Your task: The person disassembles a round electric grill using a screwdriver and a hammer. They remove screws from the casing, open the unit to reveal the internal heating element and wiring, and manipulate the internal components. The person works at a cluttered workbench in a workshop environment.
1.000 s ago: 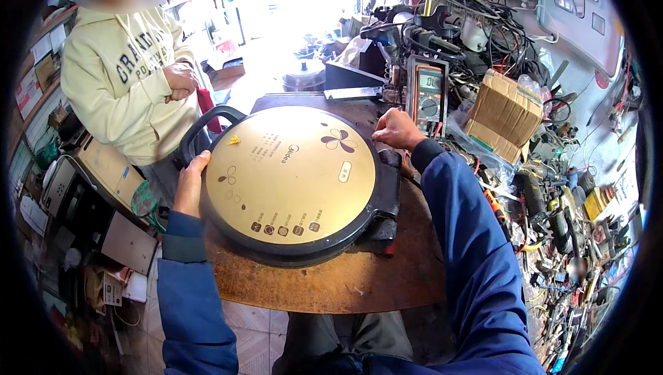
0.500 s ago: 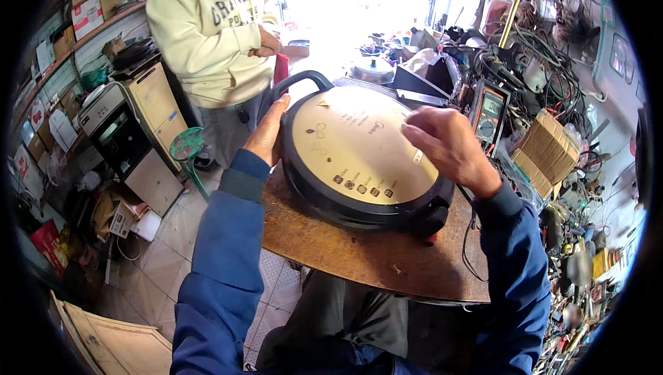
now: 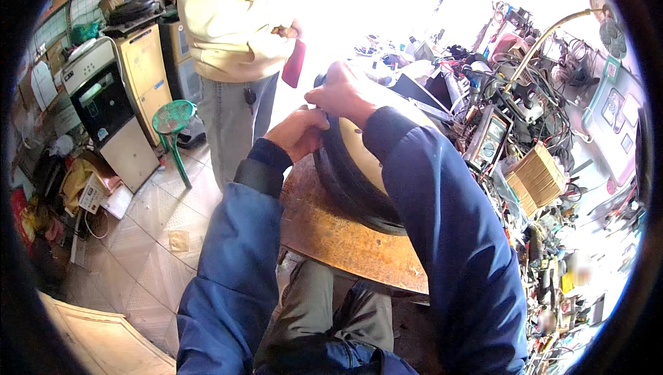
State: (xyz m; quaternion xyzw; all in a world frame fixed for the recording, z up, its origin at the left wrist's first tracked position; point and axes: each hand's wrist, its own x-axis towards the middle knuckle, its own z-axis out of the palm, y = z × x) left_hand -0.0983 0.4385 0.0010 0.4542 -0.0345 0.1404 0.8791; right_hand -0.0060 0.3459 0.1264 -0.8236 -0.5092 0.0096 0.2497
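A round electric griddle (image 3: 356, 157) with a gold-coloured lid and thick black rim stands on a worn wooden table (image 3: 324, 226). Its lid is mostly covered by my right forearm. At the griddle's far left edge, my left hand (image 3: 302, 132) is closed against the black rim, thumb and fingers bent. My right hand (image 3: 345, 93) reaches across to the same edge, fingers curled close to the left hand's fingertips. What lies between the right fingers is hidden, and the handle there is almost wholly covered.
Another person in a pale yellow hoodie (image 3: 235, 36) stands beyond the table, holding something red (image 3: 294, 64). A green stool (image 3: 174, 118) is at the left. Tangled cables, a multimeter (image 3: 491, 137) and a cardboard box (image 3: 535, 178) crowd the right side. Cabinets (image 3: 145, 64) line the left.
My right hand has crossed from above the lid's right side to the griddle's far left edge, beside my left hand. The view has shifted, and the other person's red thing shows more fully.
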